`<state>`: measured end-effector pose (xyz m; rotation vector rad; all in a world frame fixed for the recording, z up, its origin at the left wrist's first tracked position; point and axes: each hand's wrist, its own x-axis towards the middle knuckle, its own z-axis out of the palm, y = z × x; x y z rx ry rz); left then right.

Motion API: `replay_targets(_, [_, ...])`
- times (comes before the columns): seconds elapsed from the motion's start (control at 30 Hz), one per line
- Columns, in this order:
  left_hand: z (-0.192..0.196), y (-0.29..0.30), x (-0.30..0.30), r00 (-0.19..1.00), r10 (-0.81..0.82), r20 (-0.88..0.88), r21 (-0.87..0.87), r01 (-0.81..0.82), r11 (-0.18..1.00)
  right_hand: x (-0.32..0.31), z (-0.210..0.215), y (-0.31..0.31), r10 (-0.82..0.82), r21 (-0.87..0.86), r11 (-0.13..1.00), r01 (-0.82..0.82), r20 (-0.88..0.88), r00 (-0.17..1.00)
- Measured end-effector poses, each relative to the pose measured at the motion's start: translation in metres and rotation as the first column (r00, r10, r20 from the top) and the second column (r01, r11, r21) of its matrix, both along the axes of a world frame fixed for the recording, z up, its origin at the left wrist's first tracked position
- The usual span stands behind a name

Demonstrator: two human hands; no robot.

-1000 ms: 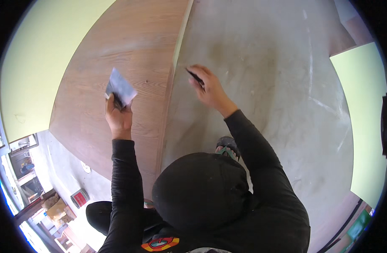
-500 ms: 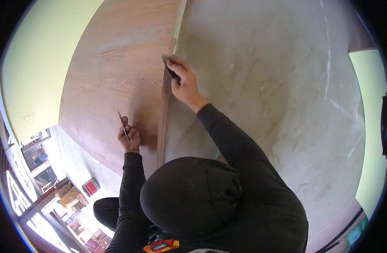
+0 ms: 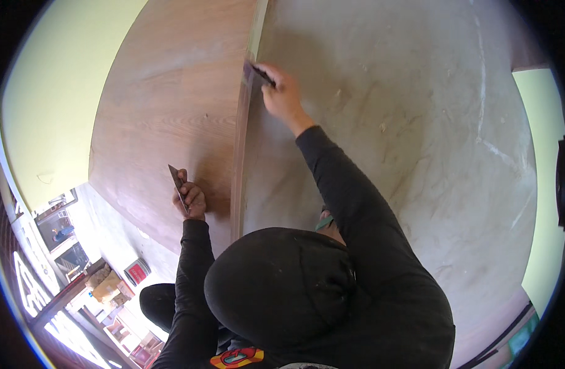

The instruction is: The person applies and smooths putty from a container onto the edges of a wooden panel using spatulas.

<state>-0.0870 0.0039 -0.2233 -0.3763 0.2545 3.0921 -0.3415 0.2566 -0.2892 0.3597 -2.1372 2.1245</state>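
The black cap [image 3: 273,286] is nearest the camera. Below it, the black shirt [image 3: 387,295] carries a red, yellow and green emblem [image 3: 237,358]. The left hand [image 3: 191,203] grips a thin flat plate [image 3: 176,186], edge-on, over the lower part of the wood-grain panel [image 3: 147,123], left of its right edge. The right hand [image 3: 283,95] grips a dark flat tool [image 3: 262,75]; its tip is at the panel's right edge, toward the top. Beyond the panel's lower-left edge is a red-faced container [image 3: 136,272]; its marking is too small to read.
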Motion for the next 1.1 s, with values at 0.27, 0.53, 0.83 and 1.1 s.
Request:
replay_targets(0.27, [0.0, -0.01, 0.003, 0.996, -0.043, -0.076, 0.053, 0.047, 0.997, 0.038, 0.017, 0.021, 0.261, -0.054, 0.964, -0.26, 0.02, 0.965])
replay_targets(0.53, [-0.003, 0.001, 0.001, 0.998, -0.037, -0.055, 0.068, 0.041, 0.997, -0.035, -0.006, -0.009, -0.223, 0.003, 0.974, 0.228, -0.188, 0.956])
replay_targets(0.83, [0.011, -0.003, 0.002, 1.0, 0.002, -0.009, 0.017, -0.002, 1.0, 0.008, 0.013, 0.001, -0.098, -0.13, 0.988, 0.083, -0.114, 0.989])
replay_targets(1.1, [-0.008, 0.0, 0.003, 0.999, -0.019, -0.046, 0.106, 0.024, 0.994, -0.059, -0.004, 0.004, -0.118, 0.025, 0.993, 0.119, -0.056, 0.991])
